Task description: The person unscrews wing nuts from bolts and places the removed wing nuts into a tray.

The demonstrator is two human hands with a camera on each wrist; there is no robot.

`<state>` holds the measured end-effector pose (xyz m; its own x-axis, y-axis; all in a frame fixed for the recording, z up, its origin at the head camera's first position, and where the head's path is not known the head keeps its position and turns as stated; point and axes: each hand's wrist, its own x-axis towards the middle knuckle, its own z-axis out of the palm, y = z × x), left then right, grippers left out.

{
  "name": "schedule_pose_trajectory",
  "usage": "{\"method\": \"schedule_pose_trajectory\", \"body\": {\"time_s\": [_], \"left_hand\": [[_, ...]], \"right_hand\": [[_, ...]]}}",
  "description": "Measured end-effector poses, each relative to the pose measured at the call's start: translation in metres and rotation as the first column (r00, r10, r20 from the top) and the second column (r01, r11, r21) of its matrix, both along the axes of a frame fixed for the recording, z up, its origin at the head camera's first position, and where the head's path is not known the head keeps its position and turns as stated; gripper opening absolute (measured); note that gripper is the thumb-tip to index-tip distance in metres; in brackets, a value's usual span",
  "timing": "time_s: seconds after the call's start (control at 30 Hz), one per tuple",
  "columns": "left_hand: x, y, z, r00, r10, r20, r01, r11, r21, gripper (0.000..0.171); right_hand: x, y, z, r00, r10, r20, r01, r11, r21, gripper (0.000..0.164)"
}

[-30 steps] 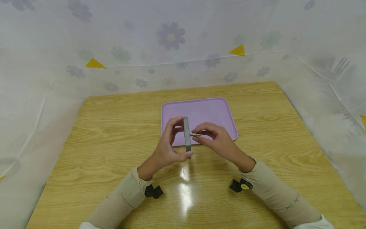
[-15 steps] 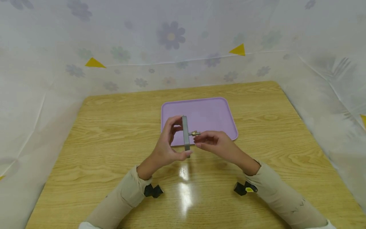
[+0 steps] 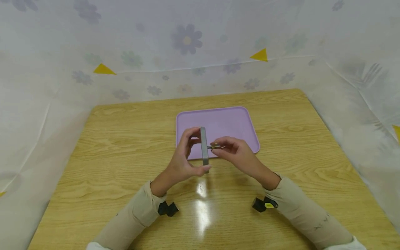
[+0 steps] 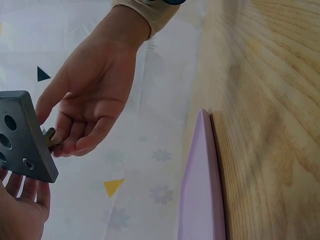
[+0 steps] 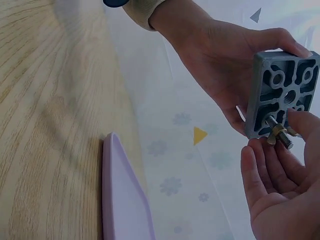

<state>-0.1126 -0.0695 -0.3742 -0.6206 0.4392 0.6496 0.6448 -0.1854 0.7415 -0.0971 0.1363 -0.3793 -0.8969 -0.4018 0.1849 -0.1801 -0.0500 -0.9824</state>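
Observation:
Upright over the front of the tray, a grey metal plate is gripped by its edges in my left hand, between thumb and fingers. Its ribbed face with several round holes shows in the right wrist view. A threaded bolt sticks out of one corner hole of that face, carrying a brass wing nut. My right hand has thumb and fingers curled at the nut and pinches it, the nut standing off the plate on the shank. In the left wrist view the fingers partly hide the bolt.
A lilac tray lies on the wooden table beneath and behind the hands. White flowered sheeting hangs around the back and sides, with yellow triangles on it.
Half a second ago my right fingers sat lower, off the wing nut; now they have come up and back around it. The left hand and plate stay almost still.

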Motion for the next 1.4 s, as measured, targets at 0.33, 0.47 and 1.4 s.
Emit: {"method": "schedule_pose_trajectory", "body": {"time_s": [0.33,0.47,1.4], "left_hand": [[-0.001,0.0,-0.001,1.0,0.005,-0.021,-0.005,1.0,-0.002,0.089],[-0.001,0.0,0.0,1.0,0.005,-0.018,-0.005,1.0,-0.002,0.089],[0.001,0.0,0.001,1.0,0.007,-0.019,-0.007,1.0,0.01,0.087]], "right_hand": [[0.001,-0.007,0.01,0.982,-0.036,-0.186,0.036,0.999,-0.003,0.02],[0.003,-0.007,0.018,0.968,-0.039,-0.248,0.041,0.999,0.003,0.023],[0.001,-0.003,0.002,0.996,-0.084,0.019,0.083,0.996,0.038,0.022]]}}
